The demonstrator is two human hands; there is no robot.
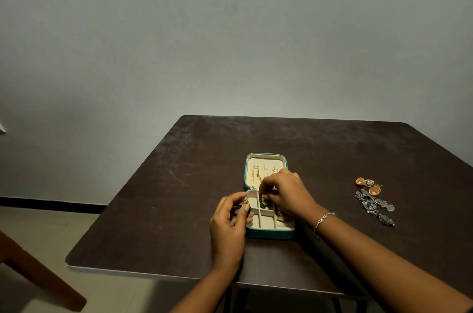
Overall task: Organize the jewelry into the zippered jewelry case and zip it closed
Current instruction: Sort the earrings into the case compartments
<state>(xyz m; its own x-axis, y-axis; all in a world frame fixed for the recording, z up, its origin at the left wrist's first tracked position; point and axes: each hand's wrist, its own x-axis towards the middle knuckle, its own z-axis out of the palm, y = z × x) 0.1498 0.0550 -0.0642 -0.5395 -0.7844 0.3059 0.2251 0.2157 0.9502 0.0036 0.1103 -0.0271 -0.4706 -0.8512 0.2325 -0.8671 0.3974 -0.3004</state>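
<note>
The teal jewelry case (266, 232) is lying open near the middle of the dark counter (179, 184), its lid laid flat toward the wall with a gold chain (254, 175) resting inside; the left hand (229, 220) is pinching a small green-and-gold earring (245, 203) at the case's left edge, grip closed on it; the right hand (286, 195) is reaching over the tray, its grip curling round a second green piece (262, 201) above a far compartment; orange earrings (368, 184) and silver pieces (375, 206) are lying well apart to the right.
</note>
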